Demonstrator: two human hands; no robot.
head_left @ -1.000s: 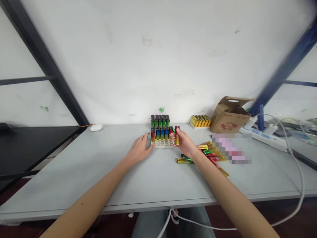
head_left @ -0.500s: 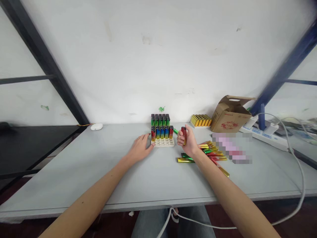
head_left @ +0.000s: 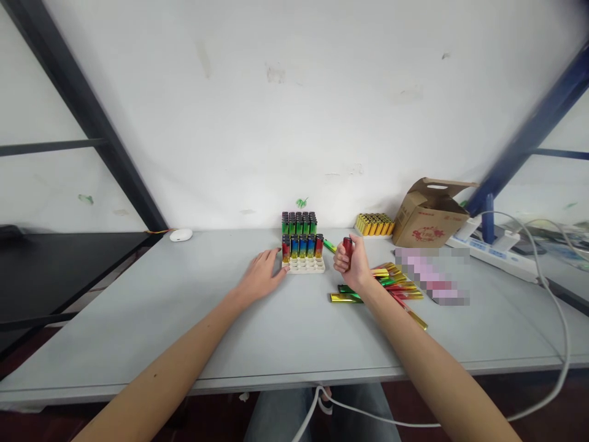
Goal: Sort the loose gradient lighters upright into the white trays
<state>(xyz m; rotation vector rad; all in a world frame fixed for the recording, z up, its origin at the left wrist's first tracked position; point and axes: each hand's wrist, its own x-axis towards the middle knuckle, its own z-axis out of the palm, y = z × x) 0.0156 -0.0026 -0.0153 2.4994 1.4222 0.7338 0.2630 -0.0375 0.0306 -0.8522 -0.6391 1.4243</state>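
A white tray with round holes (head_left: pixel 306 266) stands ahead of me. Green batteries (head_left: pixel 299 226) fill its back rows, and in front of them stands a row of blue-and-gold and red batteries (head_left: pixel 302 246). The nearest holes show bare. My left hand (head_left: pixel 262 273) lies flat at the tray's left edge, thumb and fingers apart, its tips touching the side. To the right of the tray, my right hand (head_left: pixel 353 264) is closed around a red battery (head_left: pixel 348 247), held upright above the table; its lower part is hidden by the fingers.
Shiny gold, green and red foil-like strips (head_left: pixel 345 298) lie under and beside my right forearm. A green item (head_left: pixel 329 245) lies behind my right hand. Farther back are a tray of yellow batteries (head_left: pixel 374 224), a cardboard box (head_left: pixel 430 221), a power strip (head_left: pixel 497 255) and a white case (head_left: pixel 180 235).
My right hand has shifted slightly right and turned, its fingers now covering more of the red battery. My left hand stays at the tray's edge.
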